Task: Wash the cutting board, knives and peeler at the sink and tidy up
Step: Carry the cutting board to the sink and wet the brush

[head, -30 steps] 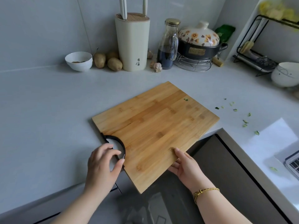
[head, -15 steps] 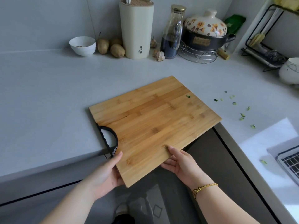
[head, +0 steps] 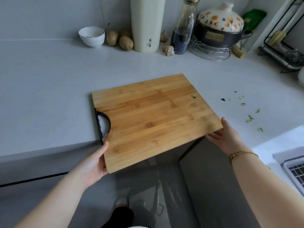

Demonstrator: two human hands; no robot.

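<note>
Washing lies ahead: left hand (head: 95, 163) at seven o'clock and right hand (head: 225, 137) at four grip the cutting board (head: 154, 119) overhanging the table (head: 49, 79).

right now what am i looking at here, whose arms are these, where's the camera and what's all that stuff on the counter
There is no machine here: these are a person's two bare arms, seen by one wide-angle camera worn on the head, looking forward and down. The left hand grips the near left corner of a bamboo cutting board; the right hand holds its right corner. The board juts out past the edge of the grey counter. Some green scraps lie on the counter to its right. Along the back wall stand a white bowl, potatoes, a tall cream container, garlic, a bottle of dark liquid and a flowered pot on a wire stand.
</note>
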